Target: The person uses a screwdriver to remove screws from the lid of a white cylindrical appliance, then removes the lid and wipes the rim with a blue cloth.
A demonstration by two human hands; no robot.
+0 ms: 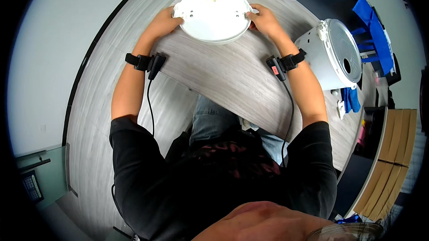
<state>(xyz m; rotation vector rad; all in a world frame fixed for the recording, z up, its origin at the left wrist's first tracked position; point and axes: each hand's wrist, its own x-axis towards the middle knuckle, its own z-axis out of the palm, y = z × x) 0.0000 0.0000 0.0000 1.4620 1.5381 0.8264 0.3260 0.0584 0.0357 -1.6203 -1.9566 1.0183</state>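
A round white plastic lid-like piece (214, 19) is held level over the far part of the table, one hand at each side. It has a pale yellow round mark near its far edge and small dark dots like screws near both sides. My left hand (164, 23) grips its left rim, thumb on top. On the opposite rim my right hand (267, 20) pinches a small side tab, with its other fingers partly hidden beneath. What lies under the white piece cannot be seen.
A white bucket (313, 51) with a translucent lid and a dark hole lies to the right. Blue cloth (351, 100) and a blue bag (375, 35) are near it. Cardboard boxes (389, 165) stand at the lower right. Cables hang from both wrist straps. The wooden-grain table (223, 71) has a slanting near edge.
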